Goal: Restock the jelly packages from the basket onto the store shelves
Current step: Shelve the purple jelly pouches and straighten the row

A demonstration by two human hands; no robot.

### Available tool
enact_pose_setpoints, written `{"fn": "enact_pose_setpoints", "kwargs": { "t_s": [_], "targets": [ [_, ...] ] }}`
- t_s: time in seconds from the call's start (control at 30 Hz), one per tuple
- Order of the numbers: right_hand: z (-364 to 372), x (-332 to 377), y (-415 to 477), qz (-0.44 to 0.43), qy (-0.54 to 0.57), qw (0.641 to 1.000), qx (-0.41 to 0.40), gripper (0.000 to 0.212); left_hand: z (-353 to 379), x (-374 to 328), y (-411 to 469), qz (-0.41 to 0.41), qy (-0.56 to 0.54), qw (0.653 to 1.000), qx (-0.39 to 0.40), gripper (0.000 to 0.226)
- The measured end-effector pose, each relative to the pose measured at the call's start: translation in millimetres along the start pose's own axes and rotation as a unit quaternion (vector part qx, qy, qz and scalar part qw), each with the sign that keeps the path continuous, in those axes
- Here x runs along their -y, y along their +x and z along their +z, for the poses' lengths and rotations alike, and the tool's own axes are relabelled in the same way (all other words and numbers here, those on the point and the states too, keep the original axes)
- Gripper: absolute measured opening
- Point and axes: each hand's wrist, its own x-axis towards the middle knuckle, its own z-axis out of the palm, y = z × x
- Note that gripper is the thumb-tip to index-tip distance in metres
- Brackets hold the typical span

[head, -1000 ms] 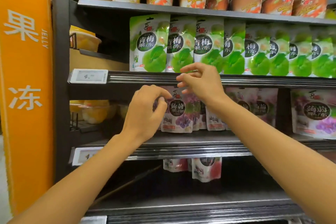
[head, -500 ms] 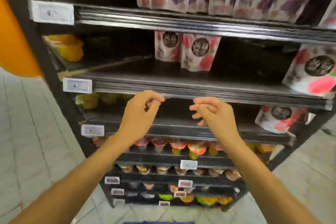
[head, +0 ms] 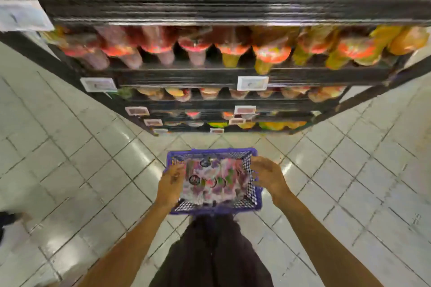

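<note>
Jelly packages (head: pixel 213 179) in purple basket (head: pixel 212 151), between hands. Left hand (head: pixel 171 184) at left rim, right hand (head: pixel 268 176) at right rim. Both loosely spread, empty.

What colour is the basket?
The basket is purple; the head view shows it best.

Basket (head: pixel 211 152) open on top between my left hand (head: pixel 171 185) and right hand (head: pixel 268 176) — jelly packages (head: pixel 212 182) fill it below them. Mesh walls (head: pixel 249 185) close its sides. Ahead of both hands, shelves (head: pixel 233 74) packed with cups (head: pixel 271 53) — floor tiles (head: pixel 81 158) free outward.
</note>
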Motion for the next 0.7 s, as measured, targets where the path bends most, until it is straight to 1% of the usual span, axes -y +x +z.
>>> {"fn": "enact_pose_setpoints", "kwargs": {
  "t_s": [0.07,0.1,0.17,0.2,0.27,0.37,0.53,0.63,0.7],
  "targets": [
    [12,-46,23,0.058,-0.017,0.998,0.018,0.018,14,48,12,-0.083,0.004,0.996,0.03,0.032],
    [19,-68,36,0.082,-0.027,0.996,0.022,0.02,20,69,19,-0.104,0.022,0.993,0.042,0.032],
    [33,-108,60,0.12,-0.02,0.993,0.013,0.016,33,112,35,-0.127,0.051,0.99,0.043,0.029],
    [41,-127,74,0.139,0.001,0.99,0.004,0.013,40,131,42,-0.142,0.062,0.987,0.039,0.028],
    [58,-163,102,0.174,0.02,0.984,-0.018,0.013,52,168,60,-0.168,0.083,0.982,0.031,0.025],
    [81,-212,144,0.181,-0.009,0.983,-0.008,0.016,67,216,82,-0.187,0.102,0.975,0.056,0.025],
    [114,-265,206,0.205,-0.076,0.976,0.002,0.021,89,276,129,-0.206,0.122,0.97,0.026,0.029],
    [133,-283,243,0.168,-0.157,0.973,0.016,0.023,105,303,164,-0.223,0.101,0.97,0.005,0.029],
    [150,-294,272,0.142,-0.185,0.972,0.037,0.025,118,320,189,-0.189,0.143,0.971,0.019,0.026]
  ]
}}
